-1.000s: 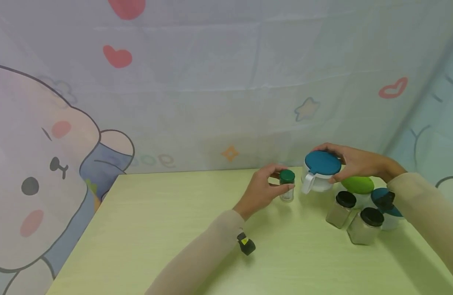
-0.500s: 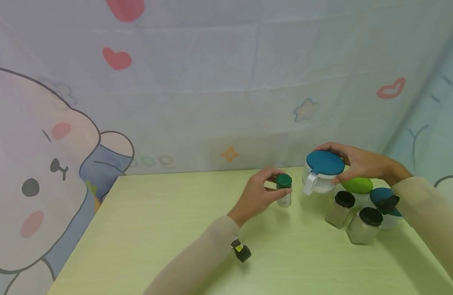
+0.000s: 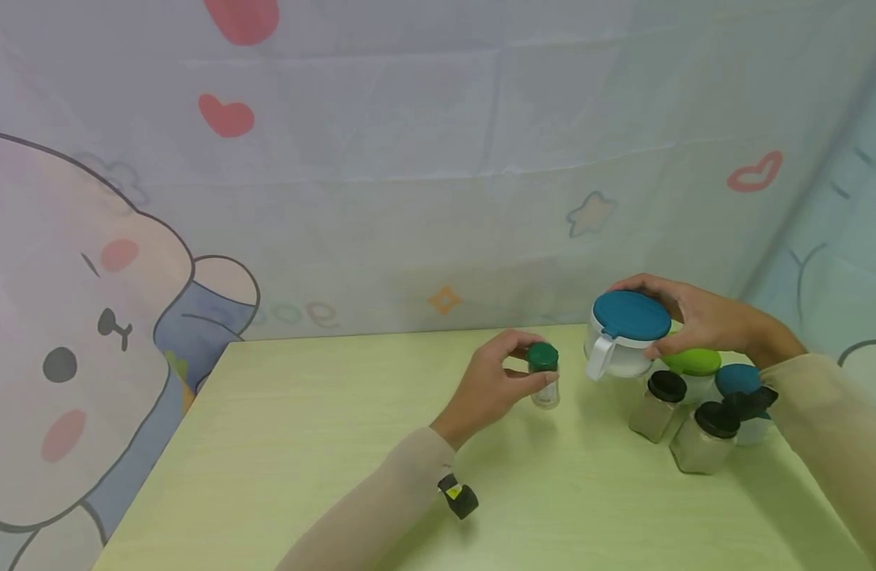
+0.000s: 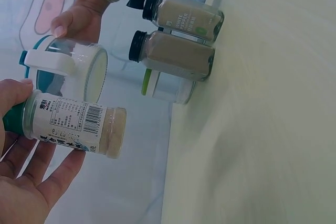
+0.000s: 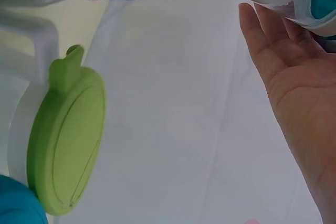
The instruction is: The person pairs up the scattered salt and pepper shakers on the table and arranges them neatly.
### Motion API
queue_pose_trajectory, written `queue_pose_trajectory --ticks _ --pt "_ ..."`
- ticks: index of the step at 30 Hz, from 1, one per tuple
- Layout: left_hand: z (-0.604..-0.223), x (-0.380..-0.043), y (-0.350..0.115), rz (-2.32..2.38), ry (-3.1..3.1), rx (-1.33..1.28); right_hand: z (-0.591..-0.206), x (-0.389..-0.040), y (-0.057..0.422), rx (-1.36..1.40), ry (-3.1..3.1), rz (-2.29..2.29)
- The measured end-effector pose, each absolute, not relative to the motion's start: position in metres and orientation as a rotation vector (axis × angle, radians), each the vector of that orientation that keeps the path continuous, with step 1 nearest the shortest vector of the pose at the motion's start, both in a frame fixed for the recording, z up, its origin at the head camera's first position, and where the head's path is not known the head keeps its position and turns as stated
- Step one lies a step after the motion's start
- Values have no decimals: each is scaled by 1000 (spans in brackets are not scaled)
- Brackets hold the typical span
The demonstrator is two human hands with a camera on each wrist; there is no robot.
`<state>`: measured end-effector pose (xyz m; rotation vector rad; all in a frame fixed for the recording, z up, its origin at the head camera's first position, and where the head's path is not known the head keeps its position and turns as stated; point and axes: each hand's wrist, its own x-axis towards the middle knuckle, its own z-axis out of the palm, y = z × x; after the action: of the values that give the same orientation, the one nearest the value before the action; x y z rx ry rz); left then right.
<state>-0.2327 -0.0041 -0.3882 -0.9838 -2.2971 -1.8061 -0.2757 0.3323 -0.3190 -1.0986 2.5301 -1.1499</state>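
Observation:
In the head view my left hand (image 3: pixel 480 388) holds a small clear spice jar (image 3: pixel 547 392) with a green cap, fingers and thumb about its upper part. The left wrist view shows its white barcode label (image 4: pixel 73 121) and pale contents, the base off the table. My right hand (image 3: pixel 716 321) grips a clear seasoning pot (image 3: pixel 625 358) from its right side, thumb in front and fingers behind. The pot has a blue lid (image 3: pixel 632 315) and a white handle (image 3: pixel 600 357) facing front left; it too is raised off the table.
Below my right forearm stand two square glass jars with black caps, the nearer jar (image 3: pixel 700 448) and the farther jar (image 3: pixel 652 414). Behind them are a pot with a green lid (image 3: pixel 694 362) and another with a blue lid (image 3: pixel 737 381). A printed curtain (image 3: pixel 409 159) hangs behind the table (image 3: pixel 323 412).
My left hand has moved left and toward the front with the spice jar, away from the pot. My right hand has shifted slightly right with the pot.

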Motion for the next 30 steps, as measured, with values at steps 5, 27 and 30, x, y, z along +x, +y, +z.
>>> queue_pose_trajectory --ticks 5,27,30 --pt "-389 -230 -6 -1822 -2290 -988 -317 -271 329 -1094 2515 -1182" --pt "-376 -212 -20 -1879 -2240 -1053 -306 -249 314 -1245 2395 -1273" --pt "-376 -211 -22 -1881 -2247 -1054 -307 -247 313 -1255 2393 -1278"
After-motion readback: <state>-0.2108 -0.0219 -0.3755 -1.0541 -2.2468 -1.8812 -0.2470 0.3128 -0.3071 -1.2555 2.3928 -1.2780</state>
